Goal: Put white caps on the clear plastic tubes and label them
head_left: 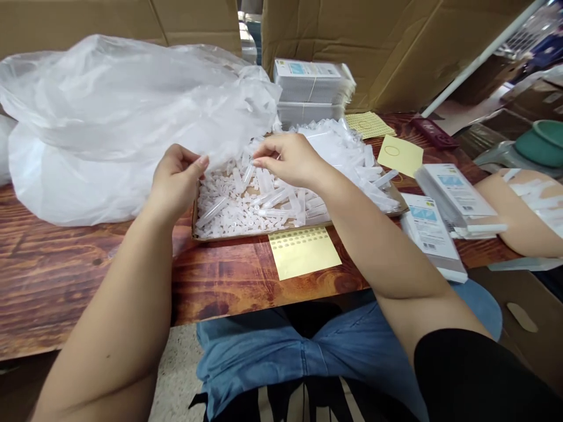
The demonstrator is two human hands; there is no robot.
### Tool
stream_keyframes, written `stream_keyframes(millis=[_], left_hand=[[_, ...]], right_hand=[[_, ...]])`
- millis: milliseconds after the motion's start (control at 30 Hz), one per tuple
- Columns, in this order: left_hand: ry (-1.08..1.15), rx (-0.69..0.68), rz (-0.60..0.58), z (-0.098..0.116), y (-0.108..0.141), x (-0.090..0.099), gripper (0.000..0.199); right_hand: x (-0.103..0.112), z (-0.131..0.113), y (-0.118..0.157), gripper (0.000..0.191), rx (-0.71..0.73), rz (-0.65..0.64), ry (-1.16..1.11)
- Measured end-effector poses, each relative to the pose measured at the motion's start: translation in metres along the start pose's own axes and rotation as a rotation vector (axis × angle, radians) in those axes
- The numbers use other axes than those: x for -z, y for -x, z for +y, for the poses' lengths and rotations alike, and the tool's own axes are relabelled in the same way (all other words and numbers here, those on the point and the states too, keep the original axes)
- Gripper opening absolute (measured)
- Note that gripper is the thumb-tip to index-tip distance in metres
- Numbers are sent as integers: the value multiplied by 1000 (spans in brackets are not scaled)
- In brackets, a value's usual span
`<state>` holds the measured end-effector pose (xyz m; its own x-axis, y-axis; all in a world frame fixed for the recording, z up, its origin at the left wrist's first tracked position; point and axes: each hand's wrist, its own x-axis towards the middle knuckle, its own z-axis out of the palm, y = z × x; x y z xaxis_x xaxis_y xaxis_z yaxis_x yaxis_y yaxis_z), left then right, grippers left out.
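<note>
1. The table (101, 252) carried everything, its front edge nearest the person.
2. A plastic bag (132, 117) filled its back-left corner.
3. A cardboard tray (194, 224) lay between its front and back edges.
4. The left hand (173, 181) hung by the tray's left edge, fingers drawn together; I couldn't tell whether they held anything.
5. The right hand (292, 157) pinched a clear tube (248, 174) over the tray.
6. Small white pieces (240, 214) covered the tray's left side.
</note>
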<state>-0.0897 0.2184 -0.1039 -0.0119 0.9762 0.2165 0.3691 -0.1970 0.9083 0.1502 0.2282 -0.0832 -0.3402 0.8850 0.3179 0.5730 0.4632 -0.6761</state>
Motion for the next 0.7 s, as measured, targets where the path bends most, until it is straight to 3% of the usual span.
stream_keyframes(millis=[100,267,533,633,700], left_hand=[[26,65,53,-7,-7,4,27],[32,11,71,-18,-12,4,22],[10,-38,121,-21,-10,-1,14],[-9,-47,81,-19,-7,-5,12],[-21,-51,59,-17,-5,-7,11]], right_hand=[[-7,0,-32,11,58,-116,230],[-41,-11,-66,29,135,-325,550],[-72,-26,-78,16,137,-374,814],[-71,-30,-80,15,130,-444,875],[-62,-29,-75,18,145,-410,807]])
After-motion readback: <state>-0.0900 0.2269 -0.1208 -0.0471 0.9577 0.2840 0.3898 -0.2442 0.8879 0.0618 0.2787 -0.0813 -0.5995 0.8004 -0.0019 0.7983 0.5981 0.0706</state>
